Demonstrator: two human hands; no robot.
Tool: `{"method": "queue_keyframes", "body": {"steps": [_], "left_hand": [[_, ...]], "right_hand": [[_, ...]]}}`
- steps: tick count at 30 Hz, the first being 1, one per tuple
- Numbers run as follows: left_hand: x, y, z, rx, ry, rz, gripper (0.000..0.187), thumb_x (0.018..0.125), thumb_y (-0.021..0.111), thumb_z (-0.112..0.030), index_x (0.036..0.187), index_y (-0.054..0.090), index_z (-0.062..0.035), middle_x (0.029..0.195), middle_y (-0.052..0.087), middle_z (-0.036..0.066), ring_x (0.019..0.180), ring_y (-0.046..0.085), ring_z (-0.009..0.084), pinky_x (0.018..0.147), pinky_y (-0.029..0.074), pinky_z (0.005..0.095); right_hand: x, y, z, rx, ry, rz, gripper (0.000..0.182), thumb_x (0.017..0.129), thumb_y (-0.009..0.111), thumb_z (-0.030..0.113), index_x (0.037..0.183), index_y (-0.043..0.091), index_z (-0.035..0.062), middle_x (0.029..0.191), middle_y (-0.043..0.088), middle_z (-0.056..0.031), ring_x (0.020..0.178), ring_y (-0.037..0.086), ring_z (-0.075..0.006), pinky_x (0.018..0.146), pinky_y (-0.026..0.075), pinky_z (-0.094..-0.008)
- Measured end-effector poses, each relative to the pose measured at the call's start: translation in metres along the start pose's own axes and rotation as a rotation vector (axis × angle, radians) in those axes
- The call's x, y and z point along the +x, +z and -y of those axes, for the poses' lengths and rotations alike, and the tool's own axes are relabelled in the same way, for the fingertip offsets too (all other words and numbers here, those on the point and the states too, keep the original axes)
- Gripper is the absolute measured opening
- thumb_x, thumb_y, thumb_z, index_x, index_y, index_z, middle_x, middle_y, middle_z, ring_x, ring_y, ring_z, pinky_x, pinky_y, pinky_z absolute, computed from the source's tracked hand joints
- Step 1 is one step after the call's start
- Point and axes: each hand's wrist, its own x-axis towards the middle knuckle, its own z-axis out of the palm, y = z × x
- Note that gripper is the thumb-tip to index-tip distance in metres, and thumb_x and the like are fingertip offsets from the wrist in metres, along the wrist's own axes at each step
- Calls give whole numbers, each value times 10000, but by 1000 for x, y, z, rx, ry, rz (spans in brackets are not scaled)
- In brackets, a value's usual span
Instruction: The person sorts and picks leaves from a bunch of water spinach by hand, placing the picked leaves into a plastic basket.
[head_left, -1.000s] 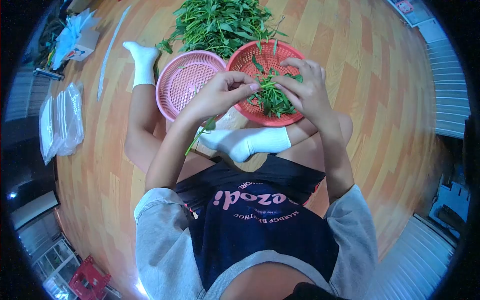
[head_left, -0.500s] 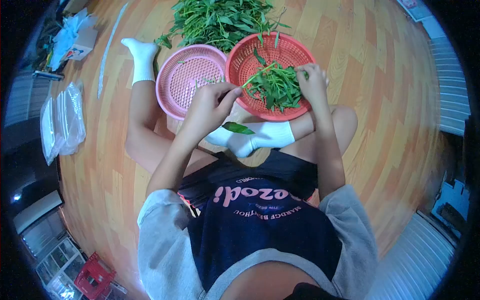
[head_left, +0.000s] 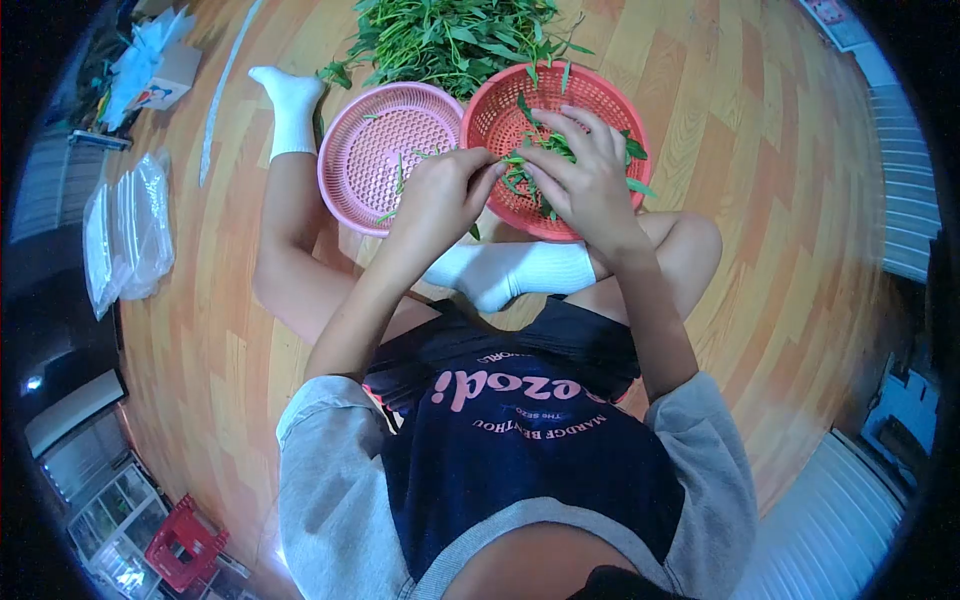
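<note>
My left hand [head_left: 440, 200] is closed in a pinch on a green stem of water spinach [head_left: 512, 158], over the gap between two baskets. My right hand [head_left: 590, 190] reaches above the red plastic basket [head_left: 628, 100], its thumb and forefinger at the same stem, the other fingers raised apart. Leafy greens [head_left: 550, 145] lie in the red basket, partly covered by my right hand. The pink basket [head_left: 335, 150], left of it, holds several short cut stem pieces [head_left: 399, 172]. A leaf tip shows below my left hand.
A large heap of water spinach [head_left: 450, 40] lies on the wooden floor behind the baskets. My white-socked feet [head_left: 293, 110] flank them at left and front. Clear plastic bags [head_left: 130, 235] and a white box [head_left: 168, 75] are at left, a red stool [head_left: 187, 545] at lower left.
My right hand has moved left from the red basket's right side to meet my left hand at the stem. The leaf hanging under my left hand is now mostly hidden.
</note>
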Motion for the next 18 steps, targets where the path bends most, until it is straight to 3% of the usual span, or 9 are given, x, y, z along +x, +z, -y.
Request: {"method": "queue_keyframes", "body": {"steps": [2,11,18], "left_hand": [[1,2,5,6,58,25,192,806,593,-183,861,630,-2,681,600,177,562,593,276,533,453,357],[3,15,8,2,-1,111,210,807,574,-194,826,642,4,654,590,188,545,575,304,526,442,375],[0,24,8,-22,-48,174,222,811,574,-208,814,648,1,628,583,188,528,568,290,511,431,373]], "right_hand": [[-1,2,1,-3,-7,-3,168,673,674,173,831,645,124,1163,504,-35,1104,425,-257,873,326,-416],[-7,12,-4,4,-112,40,137,649,649,170,743,609,79,1165,502,-48,1085,433,-267,855,333,-444],[-19,26,-18,51,4,32,128,659,652,181,747,630,91,1235,469,-36,1101,428,-265,877,316,-431]]}}
